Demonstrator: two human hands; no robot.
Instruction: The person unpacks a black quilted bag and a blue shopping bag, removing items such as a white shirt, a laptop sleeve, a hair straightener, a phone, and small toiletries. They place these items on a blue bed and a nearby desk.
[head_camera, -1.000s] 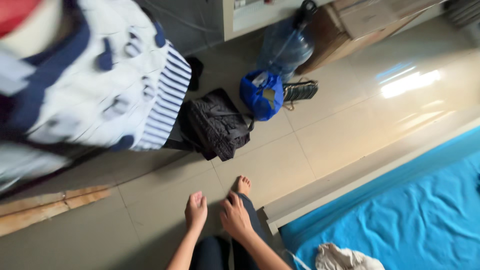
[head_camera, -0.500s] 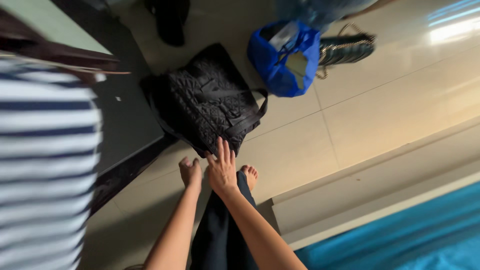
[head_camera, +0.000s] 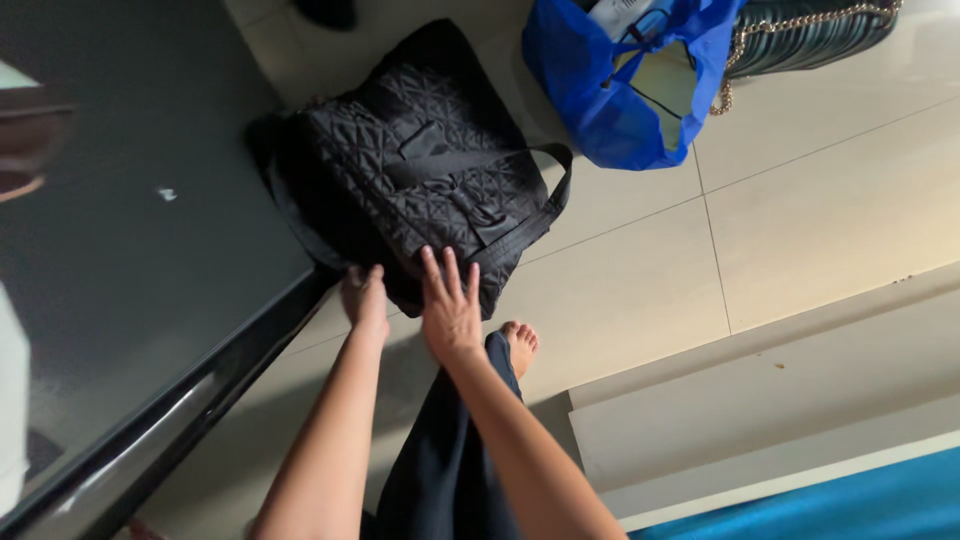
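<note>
On the tiled floor, spread right hand (head_camera: 450, 312) and curled left hand (head_camera: 365, 300) touch a closed black quilted bag (head_camera: 420, 170).

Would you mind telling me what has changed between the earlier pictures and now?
Both hands have moved forward, from beside the bare foot to the black quilted bag. The left hand now touches its near edge, and the right hand lies spread on its lower corner; neither clearly grips it. The bag, the blue bag and the chain-strap purse have stayed where they were on the tiled floor.
</note>
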